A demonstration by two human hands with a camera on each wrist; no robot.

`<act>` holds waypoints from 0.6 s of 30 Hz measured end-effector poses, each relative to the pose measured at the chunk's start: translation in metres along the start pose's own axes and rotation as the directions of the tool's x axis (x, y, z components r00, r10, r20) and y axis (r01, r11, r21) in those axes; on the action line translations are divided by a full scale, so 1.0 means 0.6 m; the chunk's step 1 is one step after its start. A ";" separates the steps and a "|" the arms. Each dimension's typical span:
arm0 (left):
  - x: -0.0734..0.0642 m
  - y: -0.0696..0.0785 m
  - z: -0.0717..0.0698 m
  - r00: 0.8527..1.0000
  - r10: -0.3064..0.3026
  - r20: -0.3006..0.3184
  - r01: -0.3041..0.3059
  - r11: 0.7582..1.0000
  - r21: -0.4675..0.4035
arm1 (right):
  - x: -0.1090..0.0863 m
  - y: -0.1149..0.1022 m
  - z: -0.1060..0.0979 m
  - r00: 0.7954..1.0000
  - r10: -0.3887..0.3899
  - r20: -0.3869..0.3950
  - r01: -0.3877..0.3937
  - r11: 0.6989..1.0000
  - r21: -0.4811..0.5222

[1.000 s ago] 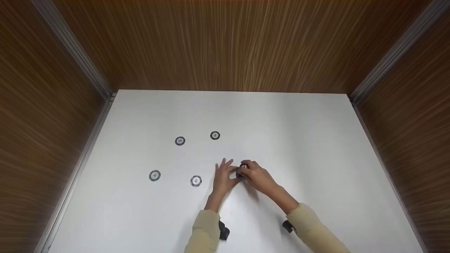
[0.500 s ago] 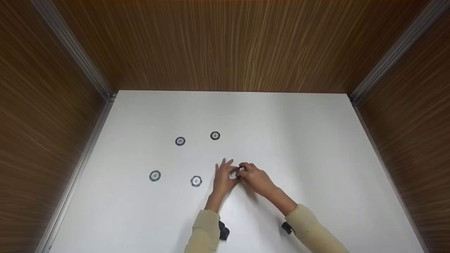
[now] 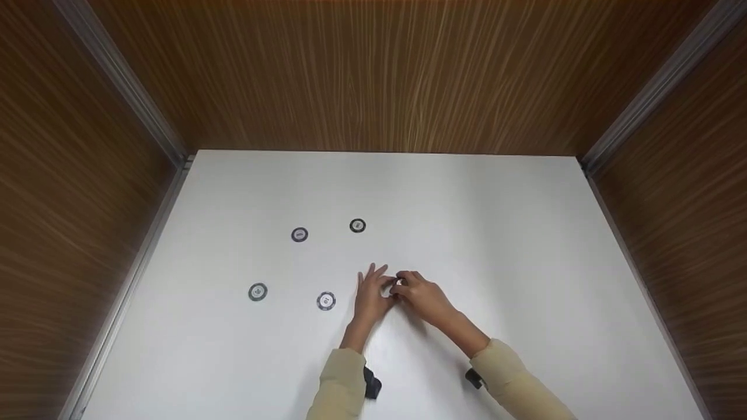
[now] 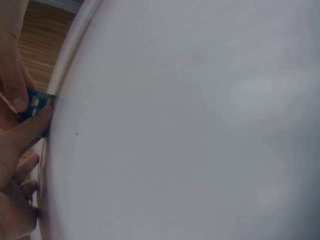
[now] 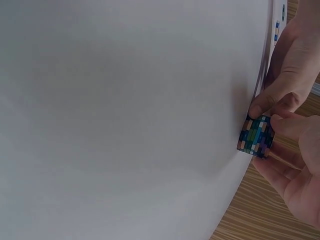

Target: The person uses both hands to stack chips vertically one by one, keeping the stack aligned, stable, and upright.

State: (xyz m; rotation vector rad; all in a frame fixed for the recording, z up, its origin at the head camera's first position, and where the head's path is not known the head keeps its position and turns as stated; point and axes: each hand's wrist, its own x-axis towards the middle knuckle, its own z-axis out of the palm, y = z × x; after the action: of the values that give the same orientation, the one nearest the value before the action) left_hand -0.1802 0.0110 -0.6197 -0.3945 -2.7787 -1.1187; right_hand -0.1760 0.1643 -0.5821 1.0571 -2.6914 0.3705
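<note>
Between my two hands stands a short stack of poker chips (image 5: 256, 136), its edges a mix of blue, green, purple and pale blocks. My left hand (image 3: 371, 297) curls its thumb and index finger round the stack's left side, the other fingers spread out over the table. From the right, my right hand (image 3: 427, 298) grips the same stack with thumb and fingers. Only a sliver of the top chip shows in the head view; the fingers hide the rest. In the left wrist view, the chip stack (image 4: 39, 102) appears at the left edge, fingers of both hands on it.
Several single poker chips lie flat and apart on the white table (image 3: 513, 245): a blue-rimmed chip (image 3: 326, 301), a greenish one (image 3: 258, 291), a dark one (image 3: 299, 234) and a black one (image 3: 358, 226). Wood-grain panels (image 3: 373, 76) enclose the back and sides.
My right hand has shifted slightly left and toward me, its fingers now covering most of the stack's top, which showed more a second ago. The left hand and the loose chips stay in place.
</note>
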 end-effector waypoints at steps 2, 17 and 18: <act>0.000 0.001 0.000 1.000 -0.004 0.003 0.004 1.000 -0.001 | -0.001 0.000 0.000 1.000 0.008 0.005 -0.008 1.000 0.005; -0.002 -0.001 0.003 0.998 0.040 -0.048 -0.039 0.999 0.029 | -0.004 0.005 0.007 1.000 0.023 0.010 -0.023 0.998 0.056; -0.002 -0.001 0.003 0.998 0.042 -0.049 -0.041 0.999 0.023 | -0.005 0.008 0.007 1.000 0.020 0.016 -0.021 0.997 0.074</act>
State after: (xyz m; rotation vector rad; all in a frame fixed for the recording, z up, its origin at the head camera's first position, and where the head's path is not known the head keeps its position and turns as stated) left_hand -0.1793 0.0117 -0.6216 -0.4148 -2.7242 -1.0734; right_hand -0.1774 0.1681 -0.5877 1.0567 -2.7234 0.4710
